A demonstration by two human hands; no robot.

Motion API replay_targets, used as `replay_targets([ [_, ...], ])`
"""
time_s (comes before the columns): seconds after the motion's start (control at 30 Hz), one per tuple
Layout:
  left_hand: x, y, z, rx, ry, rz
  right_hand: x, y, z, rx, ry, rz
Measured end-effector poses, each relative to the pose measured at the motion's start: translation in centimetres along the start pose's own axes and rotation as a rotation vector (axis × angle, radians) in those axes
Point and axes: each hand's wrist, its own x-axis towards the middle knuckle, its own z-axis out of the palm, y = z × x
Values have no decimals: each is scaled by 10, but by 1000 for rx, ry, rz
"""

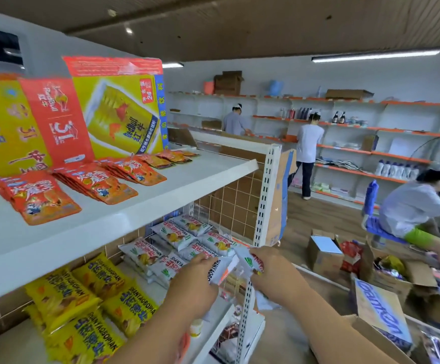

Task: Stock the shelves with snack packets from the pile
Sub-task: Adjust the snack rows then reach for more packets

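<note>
White packets (224, 269) are bunched between your hands, just off the near right end of the lower shelf (150, 285). Your left hand (198, 282) curls its fingers over one edge and your right hand (271, 271) pinches the other, probably to square them up. You hold them beside the white stack (179, 240), so like joins like. Yellow packets (82, 298) lie to the left, and orange packets (40, 198) lie above.

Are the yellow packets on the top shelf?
No, the yellow packets lie on the lower shelf, while the top shelf holds orange packets.
</note>
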Motion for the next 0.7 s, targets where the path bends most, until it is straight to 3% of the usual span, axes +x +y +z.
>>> replay_targets([
  [0.5, 83, -30, 4, -13, 55, -70, 104, 27, 35, 7, -107, -34],
  [0.7, 101, -23, 13, -3, 92, -152, 148, 54, 55, 56, -158, -132],
])
